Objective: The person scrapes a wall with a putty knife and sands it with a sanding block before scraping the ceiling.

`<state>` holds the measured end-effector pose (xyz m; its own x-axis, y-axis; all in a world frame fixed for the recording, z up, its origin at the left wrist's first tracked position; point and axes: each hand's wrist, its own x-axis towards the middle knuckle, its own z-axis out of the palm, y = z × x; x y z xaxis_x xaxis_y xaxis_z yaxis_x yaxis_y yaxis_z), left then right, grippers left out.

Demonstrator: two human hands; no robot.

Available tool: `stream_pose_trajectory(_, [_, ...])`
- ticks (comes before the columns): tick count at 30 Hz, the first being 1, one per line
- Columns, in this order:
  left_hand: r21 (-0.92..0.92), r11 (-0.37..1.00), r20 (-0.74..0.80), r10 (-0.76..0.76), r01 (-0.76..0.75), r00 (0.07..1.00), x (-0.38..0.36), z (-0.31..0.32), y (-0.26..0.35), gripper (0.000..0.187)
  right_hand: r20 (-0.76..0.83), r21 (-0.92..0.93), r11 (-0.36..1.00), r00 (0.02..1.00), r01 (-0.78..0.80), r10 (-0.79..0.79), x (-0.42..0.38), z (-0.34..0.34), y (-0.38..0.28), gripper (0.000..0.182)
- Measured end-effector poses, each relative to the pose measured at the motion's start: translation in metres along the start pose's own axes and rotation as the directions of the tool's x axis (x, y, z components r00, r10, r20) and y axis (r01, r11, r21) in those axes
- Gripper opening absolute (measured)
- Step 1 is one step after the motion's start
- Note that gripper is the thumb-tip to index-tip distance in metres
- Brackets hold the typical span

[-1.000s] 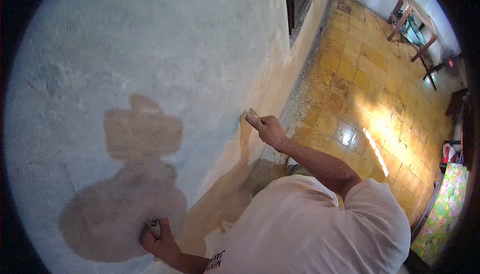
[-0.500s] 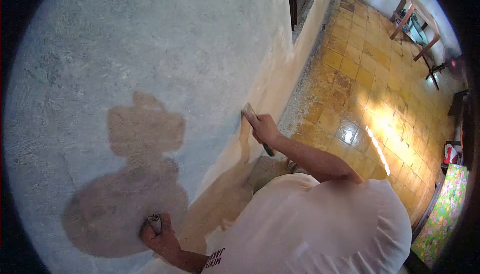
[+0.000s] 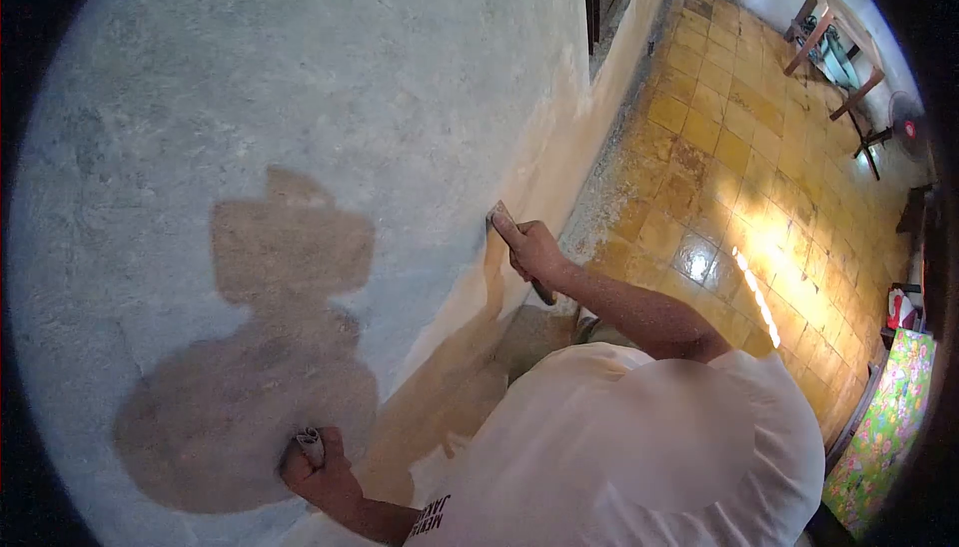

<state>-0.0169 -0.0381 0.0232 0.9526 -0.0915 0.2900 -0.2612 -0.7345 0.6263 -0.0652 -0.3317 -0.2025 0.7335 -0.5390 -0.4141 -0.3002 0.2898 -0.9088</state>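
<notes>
My right hand (image 3: 534, 250) is closed around a scraper (image 3: 501, 213). The scraper's pale, flat end lies at the wall (image 3: 430, 127), where a grey-blue coat meets a beige band. Its dark lower end sticks out below my fist. Lower down on the left, my left hand (image 3: 322, 475) grips a rolled grey sheet (image 3: 311, 444), close to the wall; what the sheet is made of I cannot tell. Shadows of my head and body fall over the wall around that hand. My white shirt (image 3: 589, 437) fills the bottom of the view.
Yellow floor tiles (image 3: 699, 127) run along the wall's foot, with pale debris (image 3: 611, 182) at the edge. A barred window opening (image 3: 602, 2) is at the top. A wooden table (image 3: 844, 22), a fan (image 3: 907, 129) and a flowered cloth (image 3: 892, 417) stand along the right.
My right hand and the scraper have shifted slightly right and up along the wall. The left hand stays almost in place with its grey roll; the view has moved a little.
</notes>
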Motion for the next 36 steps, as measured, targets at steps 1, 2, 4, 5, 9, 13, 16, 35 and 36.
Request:
stream_pose_trajectory(1, [0.005, 1.000, -0.038, 0.010, -0.010, 0.999, 0.000, 0.003, 0.004, 0.018, 0.018, 0.069, 0.992, 0.994, -0.108, 0.107, 0.003, 0.000, -0.001, 0.060])
stream_pose_trajectory(2, [0.012, 1.000, -0.078, 0.015, -0.014, 0.997, -0.001, 0.004, 0.005, 0.018, 0.022, 0.067, 0.991, 0.993, -0.114, 0.112, 0.003, -0.001, 0.002, 0.060])
stream_pose_trajectory(4, [0.015, 0.999, -0.033, 0.046, -0.046, 0.998, 0.001, -0.002, -0.013, 0.019, 0.012, -0.031, 0.995, 0.995, -0.095, 0.096, -0.004, -0.006, 0.015, 0.060])
stream_pose_trajectory(5, [0.007, 0.996, 0.004, 0.086, -0.086, 0.996, 0.002, -0.003, -0.021, 0.022, 0.013, -0.031, 0.994, 0.995, -0.103, 0.103, -0.009, -0.009, 0.022, 0.060])
stream_pose_trajectory(9, [-0.016, 0.999, -0.015, 0.040, -0.041, 0.999, 0.003, -0.003, -0.017, 0.021, 0.144, -0.353, 0.930, 0.988, 0.104, -0.056, -0.043, -0.010, 0.068, 0.054])
stream_pose_trajectory(13, [-0.020, 0.996, 0.020, 0.086, -0.085, 0.996, 0.002, -0.004, -0.012, 0.021, 0.245, -0.306, 0.946, 0.969, 0.109, -0.033, -0.055, -0.010, 0.120, 0.046])
stream_pose_trajectory(16, [-0.022, 0.994, 0.042, 0.106, -0.105, 0.993, 0.002, -0.010, -0.022, 0.021, 0.296, -0.158, 0.987, 0.954, 0.005, 0.042, -0.049, -0.010, 0.139, 0.042])
stream_pose_trajectory(35, [0.070, 0.997, -0.040, -0.005, 0.008, 0.999, 0.001, -0.002, -0.006, 0.015, 0.202, -0.122, 0.992, 0.979, 0.017, 0.008, -0.046, 0.009, 0.085, 0.046])
stream_pose_trajectory(36, [0.068, 0.998, -0.035, -0.003, 0.005, 0.999, 0.002, -0.001, -0.006, 0.015, 0.185, -0.147, 0.988, 0.983, 0.038, -0.010, -0.045, 0.010, 0.086, 0.049])
